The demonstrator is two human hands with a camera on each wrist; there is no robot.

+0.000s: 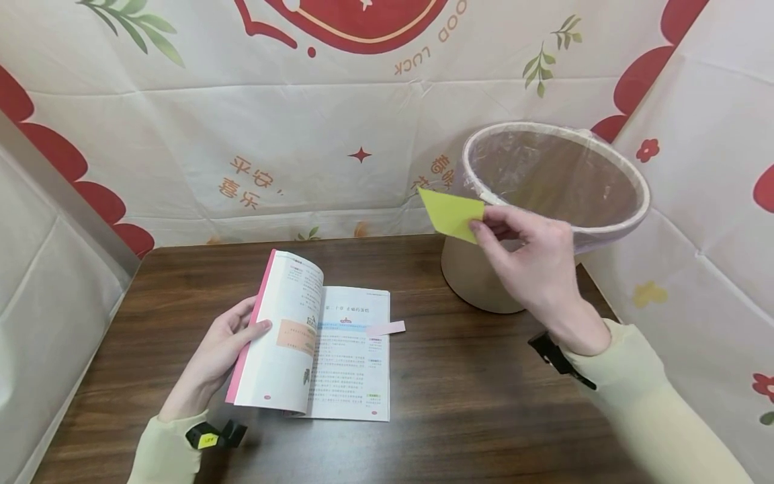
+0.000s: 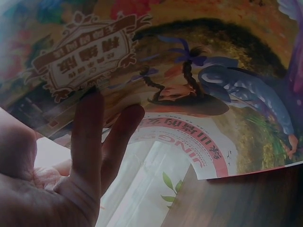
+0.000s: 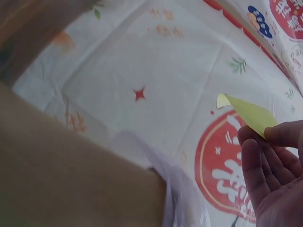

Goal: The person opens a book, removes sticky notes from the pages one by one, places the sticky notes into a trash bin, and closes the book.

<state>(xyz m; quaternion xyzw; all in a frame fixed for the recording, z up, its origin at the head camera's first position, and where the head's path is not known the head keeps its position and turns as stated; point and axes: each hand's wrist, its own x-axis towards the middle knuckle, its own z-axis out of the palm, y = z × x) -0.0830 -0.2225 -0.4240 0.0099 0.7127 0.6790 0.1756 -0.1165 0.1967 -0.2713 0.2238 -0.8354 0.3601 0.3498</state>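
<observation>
An open book (image 1: 347, 363) lies on the table with its left part lifted and curved. My left hand (image 1: 226, 339) grips that raised side, thumb on the page and fingers behind the cover. The left wrist view shows the illustrated cover (image 2: 189, 71) with two fingers against it. From the right page's edge sticks out a pale pink paper strip (image 1: 387, 329). My right hand (image 1: 538, 259) pinches a yellow-green sticky note (image 1: 450, 214) between thumb and fingers, in front of the bin's rim. Seen from the right wrist, the note's free end curls.
A beige waste bin (image 1: 484, 275) with a clear plastic liner stands at the table's back right. The brown wooden table (image 1: 471, 417) reaches to a printed white cloth (image 1: 338, 148) hanging behind it. More cloth hangs at both sides.
</observation>
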